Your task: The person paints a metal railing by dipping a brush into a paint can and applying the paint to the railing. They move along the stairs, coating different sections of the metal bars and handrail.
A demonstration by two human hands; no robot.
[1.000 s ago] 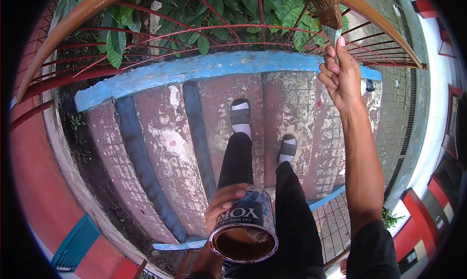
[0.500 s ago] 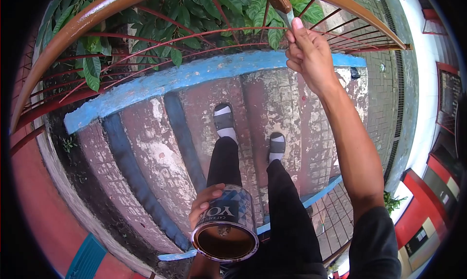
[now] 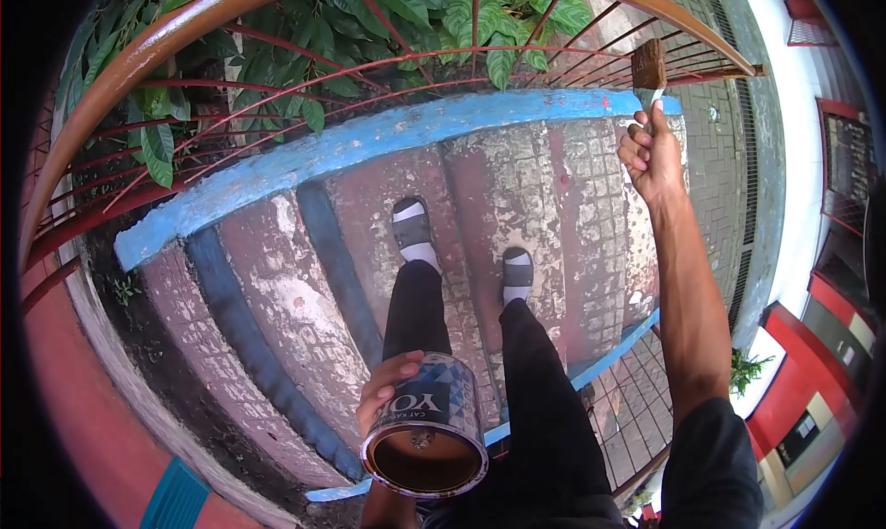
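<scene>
My left hand [image 3: 388, 386] grips an open paint can [image 3: 426, 432] low in the view; brown paint shows inside it. My right hand [image 3: 649, 150] is stretched out to the upper right and holds a paintbrush [image 3: 649, 72] by its handle, bristles up. The brown bristles sit against the lower side of the curved brown railing [image 3: 166, 40], near its right end. Thin red bars [image 3: 369, 72] run below the railing.
I stand in sandals [image 3: 413, 229] on a worn red and grey tiled landing with a blue painted edge [image 3: 369, 137]. Green leaves [image 3: 406, 12] grow behind the bars. A grated step [image 3: 628, 409] and red-trimmed walls [image 3: 803, 363] lie to the lower right.
My right hand has moved the brush to the right and down along the railing. The paint can stays held in about the same place.
</scene>
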